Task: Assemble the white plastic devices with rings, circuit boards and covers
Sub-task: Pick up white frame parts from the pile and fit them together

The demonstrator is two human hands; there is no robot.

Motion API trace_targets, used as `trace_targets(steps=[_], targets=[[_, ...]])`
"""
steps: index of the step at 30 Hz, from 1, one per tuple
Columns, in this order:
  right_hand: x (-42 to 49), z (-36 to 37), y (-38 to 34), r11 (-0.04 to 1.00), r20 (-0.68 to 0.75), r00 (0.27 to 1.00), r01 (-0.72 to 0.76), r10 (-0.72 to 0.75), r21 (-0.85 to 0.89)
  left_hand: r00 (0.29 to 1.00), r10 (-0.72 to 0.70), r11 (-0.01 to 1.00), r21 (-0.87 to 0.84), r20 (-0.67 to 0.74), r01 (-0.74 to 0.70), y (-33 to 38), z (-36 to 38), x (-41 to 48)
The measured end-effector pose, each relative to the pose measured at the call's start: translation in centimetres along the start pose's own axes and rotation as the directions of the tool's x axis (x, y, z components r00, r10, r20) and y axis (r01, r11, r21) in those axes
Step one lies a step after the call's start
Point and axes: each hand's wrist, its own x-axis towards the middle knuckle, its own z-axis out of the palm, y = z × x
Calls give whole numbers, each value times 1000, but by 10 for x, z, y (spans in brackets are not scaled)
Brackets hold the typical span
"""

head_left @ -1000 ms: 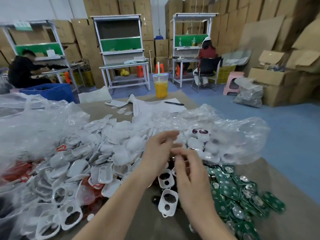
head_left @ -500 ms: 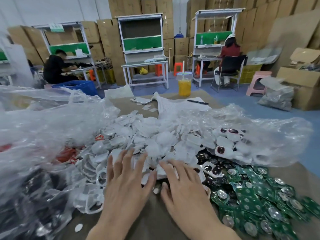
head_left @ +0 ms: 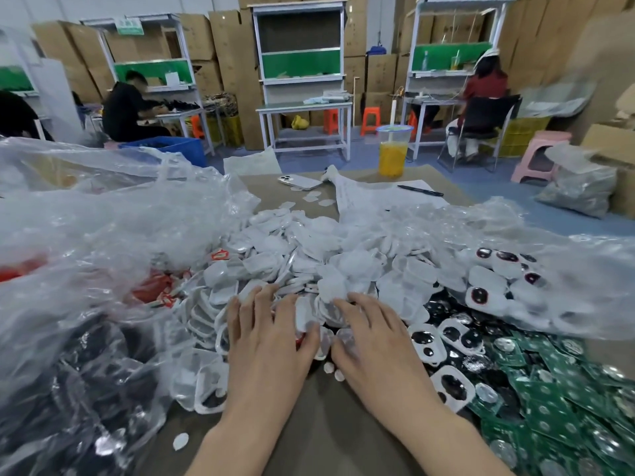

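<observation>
I have both hands palm down at the near middle of the brown table (head_left: 326,427); the left hand (head_left: 264,341) lies flat with its fingers straight and spread, gripping nothing, its fingertips on the near edge of the big heap of white rounded plastic covers (head_left: 309,255); the right hand (head_left: 378,345) lies the same way just beside it, fingers straight and fanned, holding nothing; between the two thumbs I see a few white pieces, too blurred for me to tell apart; white plastic frames with two round holes (head_left: 435,375) lie just right of the right hand, among small black shiny parts (head_left: 439,309); green circuit boards with silver discs (head_left: 549,400) spread over the near right corner; beyond them a crumpled clear plastic bag (head_left: 567,269) holds white devices with dark round windows (head_left: 491,286); another large clear plastic bag (head_left: 103,235) covers the left side of the table, with more white frames beside the left hand; near the far edge I see a clear cup of yellow drink (head_left: 391,152), a white phone (head_left: 299,182) and a black pen (head_left: 420,190) on a white paper sheet (head_left: 378,197)
</observation>
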Motion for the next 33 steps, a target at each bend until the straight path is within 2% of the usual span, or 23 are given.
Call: trace_targets(steps=[3, 6, 11, 17, 22, 27, 33], targets=[[1, 0, 2, 1000, 27, 1000, -8, 8, 21, 999, 8, 1000, -21, -35, -9, 1, -1, 1], [0, -1, 2, 998, -8, 1000, -20, 21, 54, 993, 25, 998, -49, -118, -31, -1, -3, 2], [1, -7, 1, 997, -10, 1000, -24, 24, 78, 971, 44, 983, -163, -236, -84, 0, -6, 1], [2, -12, 2, 996, -7, 998, -56, 56, 68, 975, -44, 980, -199, -216, 0, -4, -4, 1], [2, -13, 3, 995, -66, 993, -91, 94, 49, 972, -38, 985, -171, -231, -2, -6, 0, 2], [0, -9, 4, 997, -117, 991, -67, 69, 24, 973, -75, 981, -189, -217, 34, -4, -1, 2], [-1, -7, 1, 997, -94, 993, -69, 70, 18, 982, -91, 977, -208, -167, 56, 1, -4, 2]])
